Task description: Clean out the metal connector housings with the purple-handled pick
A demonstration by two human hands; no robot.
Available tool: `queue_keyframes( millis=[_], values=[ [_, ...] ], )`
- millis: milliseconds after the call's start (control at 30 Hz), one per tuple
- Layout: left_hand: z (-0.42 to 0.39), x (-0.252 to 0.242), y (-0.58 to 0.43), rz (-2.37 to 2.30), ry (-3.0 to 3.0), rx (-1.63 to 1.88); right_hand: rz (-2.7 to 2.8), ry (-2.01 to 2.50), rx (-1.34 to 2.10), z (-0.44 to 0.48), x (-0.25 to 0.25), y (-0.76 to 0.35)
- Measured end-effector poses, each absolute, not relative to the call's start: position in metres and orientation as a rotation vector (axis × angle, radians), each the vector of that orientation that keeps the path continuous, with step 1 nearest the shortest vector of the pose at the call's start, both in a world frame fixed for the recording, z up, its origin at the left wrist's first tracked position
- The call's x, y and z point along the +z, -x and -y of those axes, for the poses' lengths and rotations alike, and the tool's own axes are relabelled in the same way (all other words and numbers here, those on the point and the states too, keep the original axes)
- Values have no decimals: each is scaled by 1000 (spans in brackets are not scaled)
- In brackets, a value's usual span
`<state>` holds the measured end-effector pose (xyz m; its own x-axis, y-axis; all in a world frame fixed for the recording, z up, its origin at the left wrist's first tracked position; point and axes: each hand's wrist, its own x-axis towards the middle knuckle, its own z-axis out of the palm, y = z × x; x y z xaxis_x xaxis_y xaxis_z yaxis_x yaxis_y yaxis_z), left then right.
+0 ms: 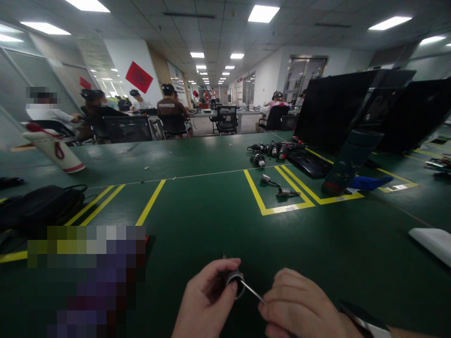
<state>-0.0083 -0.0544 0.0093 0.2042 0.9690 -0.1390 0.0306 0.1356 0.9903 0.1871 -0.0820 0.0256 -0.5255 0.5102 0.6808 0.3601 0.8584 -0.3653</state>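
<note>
My left hand [207,300] is closed around a small dark cylindrical part with a metal rim [235,280], held just above the green table [211,220] near its front edge. My right hand [299,305] is pinched shut on a thin metal rod [252,291] whose tip reaches into the open end of the part. A watch strap shows on my right wrist. Both hands sit low in the head view, close together.
Two small metal parts [280,187] lie in a yellow-taped box, with a pile of dark parts [271,150] behind. A dark flask [348,162], black monitors [338,108], a black bag [38,206] at left and a white cup [56,150] stand about. People sit at far desks.
</note>
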Motion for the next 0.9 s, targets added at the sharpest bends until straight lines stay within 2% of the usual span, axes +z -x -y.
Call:
queue_keyframes(
  millis=[467,567,767,833,900],
  values=[
    [57,6,8,-1167,-1294,940,2171,653,172,86,20,-183],
    [57,9,8,-1172,-1309,940,2060,710,447,87,29,-193],
    [56,18,7,-1180,-1263,926,1738,1017,1327,85,30,-209],
    [56,19,7,-1165,-1257,922,1773,1017,1395,84,28,-208],
    [57,18,7,-1157,-1254,916,1831,996,1317,83,27,-206]
  ],
)
